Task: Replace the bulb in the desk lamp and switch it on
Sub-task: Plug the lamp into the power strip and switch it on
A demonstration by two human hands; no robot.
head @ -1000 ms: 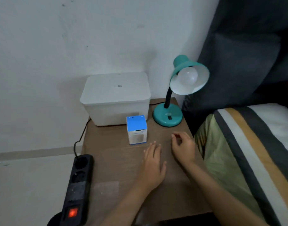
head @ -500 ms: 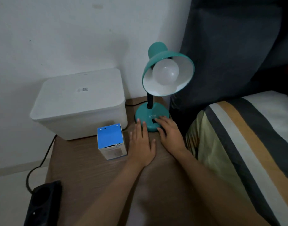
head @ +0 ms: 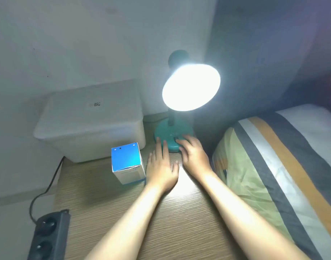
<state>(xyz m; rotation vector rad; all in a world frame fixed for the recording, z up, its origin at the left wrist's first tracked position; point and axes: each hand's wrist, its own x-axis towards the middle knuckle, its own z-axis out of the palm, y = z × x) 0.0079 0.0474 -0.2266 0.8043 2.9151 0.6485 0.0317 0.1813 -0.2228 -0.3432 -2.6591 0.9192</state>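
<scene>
So the desk lamp (head: 181, 102) is lit now. Half a second ago the shade was dark with the bulb plainly visible; now it's a white glare and the bulb itself is washed out. The lamp stands on the desk (head: 161, 212) right beyond both hands. The right hand (head: 193, 156) has its fingers loosely spread on the teal base (head: 172, 136), one fingertip on the switch (head: 175, 139). The left hand (head: 161, 166) lies flat and open just beside it, fingertips touching the base edge. The bulb box (head: 127, 163) sits left of the left hand. Looks basically done to me.
</scene>
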